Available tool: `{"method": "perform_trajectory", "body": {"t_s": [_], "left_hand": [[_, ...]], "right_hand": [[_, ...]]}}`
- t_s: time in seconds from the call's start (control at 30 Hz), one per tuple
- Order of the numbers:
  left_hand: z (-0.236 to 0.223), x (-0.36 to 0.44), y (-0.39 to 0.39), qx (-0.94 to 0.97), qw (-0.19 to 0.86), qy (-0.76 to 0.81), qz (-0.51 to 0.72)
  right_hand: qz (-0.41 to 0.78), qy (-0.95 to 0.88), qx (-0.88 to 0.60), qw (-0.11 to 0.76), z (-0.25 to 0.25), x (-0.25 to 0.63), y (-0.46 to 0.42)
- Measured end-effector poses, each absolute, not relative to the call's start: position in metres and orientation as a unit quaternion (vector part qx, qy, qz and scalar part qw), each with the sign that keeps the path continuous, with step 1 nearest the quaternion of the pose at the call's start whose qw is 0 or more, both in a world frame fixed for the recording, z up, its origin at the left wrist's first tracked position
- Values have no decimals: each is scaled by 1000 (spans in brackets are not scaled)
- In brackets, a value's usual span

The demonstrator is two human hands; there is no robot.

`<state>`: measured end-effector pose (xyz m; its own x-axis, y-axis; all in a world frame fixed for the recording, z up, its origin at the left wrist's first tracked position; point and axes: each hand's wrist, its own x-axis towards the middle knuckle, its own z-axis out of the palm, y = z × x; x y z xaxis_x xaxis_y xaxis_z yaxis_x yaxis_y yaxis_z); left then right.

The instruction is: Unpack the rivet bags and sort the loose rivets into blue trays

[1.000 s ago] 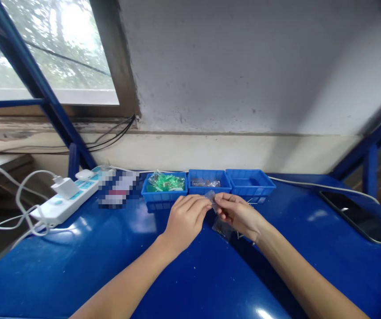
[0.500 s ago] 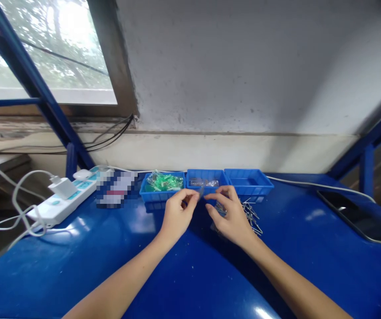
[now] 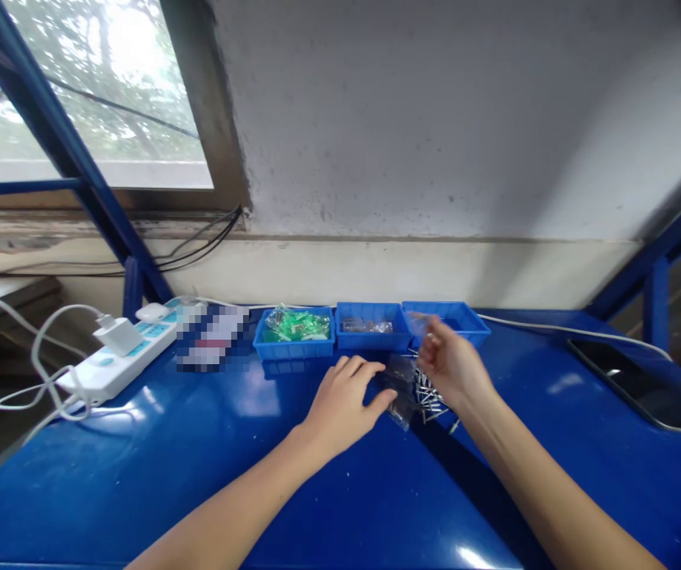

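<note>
My left hand (image 3: 344,405) is low over the blue table, thumb and fingers apart, its tips at a few small clear plastic bags (image 3: 401,396). My right hand (image 3: 454,366) is raised in front of the right blue bin (image 3: 465,336), fingers curled and blurred. A faint, see-through small plastic bag (image 3: 419,318) shows at its fingertips, over the bin's left side. Beneath that hand lies a loose pile of silver pin-like metal pieces, probably rivets (image 3: 429,402), partly covered by it.
The left bin (image 3: 294,350) holds green pieces in clear plastic; the middle bin (image 3: 373,340) holds small bagged items. A white power strip (image 3: 100,374) with cables is at left. A black phone (image 3: 631,384) lies at right. Blue frame posts flank the table.
My left hand has let go of the small clear bag and moved right and down to the bags on the table. My right hand has moved right and up towards the right bin.
</note>
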<state>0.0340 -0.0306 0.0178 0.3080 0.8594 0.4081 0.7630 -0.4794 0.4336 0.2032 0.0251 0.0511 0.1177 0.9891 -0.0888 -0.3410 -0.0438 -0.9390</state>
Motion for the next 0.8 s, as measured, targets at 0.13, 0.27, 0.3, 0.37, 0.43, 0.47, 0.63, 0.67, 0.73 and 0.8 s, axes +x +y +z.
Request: {"method": "perform_trajectory", "body": {"t_s": [0.13,0.27,0.3,0.37,0.43,0.47,0.63,0.67,0.73,0.8], "left_hand": [[9,49,-39,790,75,563,232],[2,51,-37,781,92,570,239],[2,49,-35,777,104,569,251],[3,42,-29,766,124,563,286],[7,33,-23,752,130,551,337],[9,29,-20,747,128,542,364],[19,18,-15,754,120,446,467],[19,17,-16,757,118,432,476],[20,18,-16,762,108,422,479],[20,19,-16,765,101,430,468]], "right_hand": [[157,-370,-445,801,72,226,33],[-190,-554,-528,615,71,223,42],[-187,-628,-546,522,66,218,43],[-117,-734,-560,367,57,205,40],[-20,-765,-568,301,48,195,30],[42,-767,-570,292,45,191,24],[465,-674,-495,289,41,180,0],[526,-637,-478,299,40,178,-1],[606,-567,-453,328,37,175,0],[642,-516,-442,357,34,174,3]]}}
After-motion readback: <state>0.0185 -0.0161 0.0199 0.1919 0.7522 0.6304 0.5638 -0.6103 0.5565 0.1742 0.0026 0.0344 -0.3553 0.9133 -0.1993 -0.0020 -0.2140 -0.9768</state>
